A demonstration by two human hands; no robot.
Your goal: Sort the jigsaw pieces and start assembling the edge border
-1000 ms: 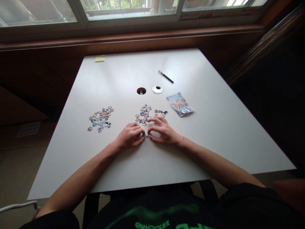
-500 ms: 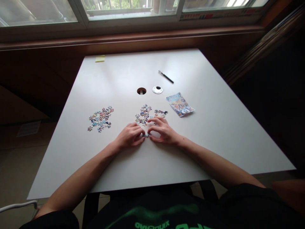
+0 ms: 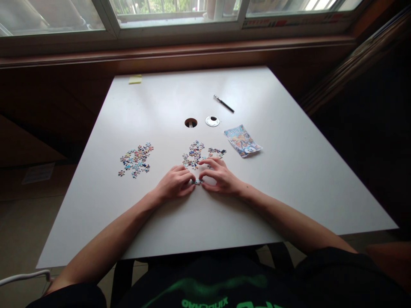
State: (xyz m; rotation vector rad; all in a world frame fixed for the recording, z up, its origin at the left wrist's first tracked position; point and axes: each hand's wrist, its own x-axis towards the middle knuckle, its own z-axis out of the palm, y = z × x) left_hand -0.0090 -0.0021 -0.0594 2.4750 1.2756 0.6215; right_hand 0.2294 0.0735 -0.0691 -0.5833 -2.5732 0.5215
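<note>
My left hand (image 3: 174,182) and my right hand (image 3: 219,176) rest on the white table (image 3: 289,179), fingertips meeting at a few small joined puzzle pieces (image 3: 198,182). Both hands have curled fingers pinching those pieces from either side. Just beyond the fingers lies a loose cluster of coloured puzzle pieces (image 3: 194,155). A second, wider pile of puzzle pieces (image 3: 136,159) lies to the left, apart from my hands.
A printed puzzle picture packet (image 3: 242,140) lies right of the cluster. Farther back are a round cable hole (image 3: 190,122), its white cap (image 3: 212,121), a black pen (image 3: 224,103) and a yellow sticky pad (image 3: 135,79). A window sill runs behind the table.
</note>
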